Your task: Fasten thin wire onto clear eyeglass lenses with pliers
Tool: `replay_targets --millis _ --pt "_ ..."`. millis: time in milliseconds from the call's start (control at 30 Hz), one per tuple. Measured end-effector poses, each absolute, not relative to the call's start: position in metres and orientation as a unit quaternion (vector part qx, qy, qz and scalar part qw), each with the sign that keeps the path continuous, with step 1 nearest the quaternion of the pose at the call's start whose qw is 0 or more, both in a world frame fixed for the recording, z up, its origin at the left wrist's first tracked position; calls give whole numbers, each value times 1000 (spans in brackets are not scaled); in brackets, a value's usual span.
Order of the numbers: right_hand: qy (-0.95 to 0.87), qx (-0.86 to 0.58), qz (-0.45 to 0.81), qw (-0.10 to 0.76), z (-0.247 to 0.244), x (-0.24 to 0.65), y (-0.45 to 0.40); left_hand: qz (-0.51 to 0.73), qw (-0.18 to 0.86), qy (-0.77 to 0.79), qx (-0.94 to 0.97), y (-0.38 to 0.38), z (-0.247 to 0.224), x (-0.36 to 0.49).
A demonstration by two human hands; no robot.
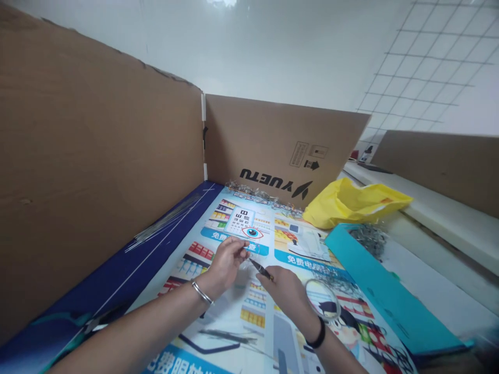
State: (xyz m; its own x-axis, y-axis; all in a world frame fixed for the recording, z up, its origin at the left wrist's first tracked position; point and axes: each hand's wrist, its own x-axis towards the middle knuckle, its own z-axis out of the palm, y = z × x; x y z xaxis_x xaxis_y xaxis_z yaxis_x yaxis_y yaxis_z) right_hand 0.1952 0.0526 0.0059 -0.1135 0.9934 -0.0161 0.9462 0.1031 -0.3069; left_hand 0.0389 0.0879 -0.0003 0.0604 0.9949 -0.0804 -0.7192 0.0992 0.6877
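Observation:
My left hand (229, 258), with a silver bangle at its wrist, is closed in a pinch above the printed sheet (237, 291); what lies between its fingertips is too small to name. My right hand (284, 291), with a black band at the wrist, is wrapped round a dark, pointed tool (260, 268). The tool's tip points up and left, close beside my left fingertips. Below my hands, a bundle of thin wires (228, 336) lies on the sheet. To the right of my right hand is a clear round dish (323, 298).
Cardboard panels stand at the left (97, 145) and back (280, 140). Wire pieces (268, 197) line the back edge. At the right are a yellow bag (351, 202) and a teal box (390, 291) with tangled wire. Long wires (159, 223) and teal-handled pliers (83, 330) lie left.

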Motion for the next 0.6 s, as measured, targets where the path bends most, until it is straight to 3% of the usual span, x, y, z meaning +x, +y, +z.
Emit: replay_targets --millis 367,600 --pt "-729 -610 264 164 -12 195 48 632 663 282 284 72 5 46" --pt "-735 -606 242 185 -7 197 42 604 702 259 274 78 11 35"
